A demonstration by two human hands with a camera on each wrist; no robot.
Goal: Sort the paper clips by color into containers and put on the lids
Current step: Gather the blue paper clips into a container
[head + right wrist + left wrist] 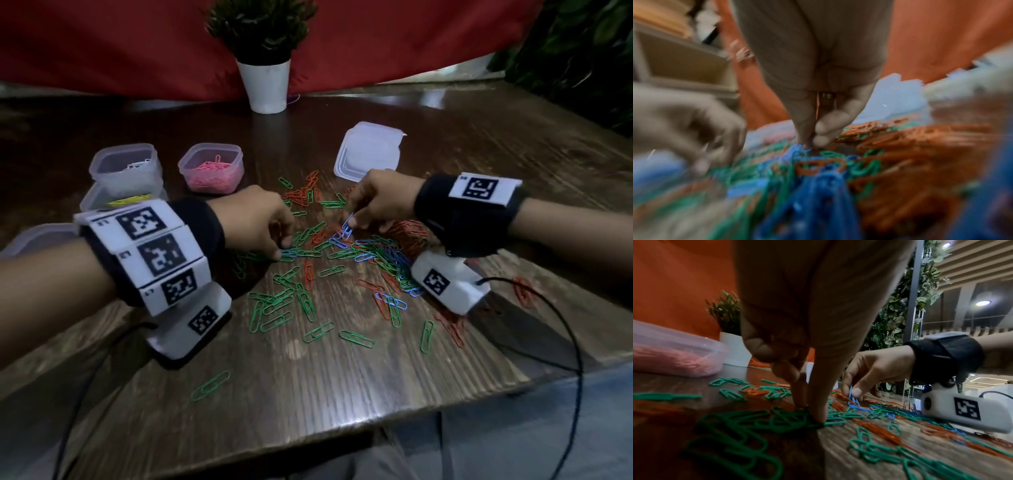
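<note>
Setting: dark wood-grain table (pixel 342 394) before a red cloth backdrop (pixel 102 44), a small green plant in a white pot (pixel 265 82) at the far edge.
Clips: loose mixed pile of green, orange-red and blue wire paper clips (pixel 329 260) spread mid-table between both hands.
Right hand (pixel 380 198): thumb and fingertips pinching a small bunch of blue clips (pixel 346 229), lifted just off the pile.
Left hand (pixel 253 219): fingertips pressed together down on blue clips (pixel 291 253) lying flat on the table; I judge a pinch forming.
Done: clear plastic tub of pink clips (pixel 210 168); clear tub of white clips (pixel 125 166); a yellow batch (pixel 130 199) in a tub just beside it.
Left: blue, green and orange-red unsorted; stack of translucent square lids (pixel 368 150) lying apart, no tub lidded.
</note>
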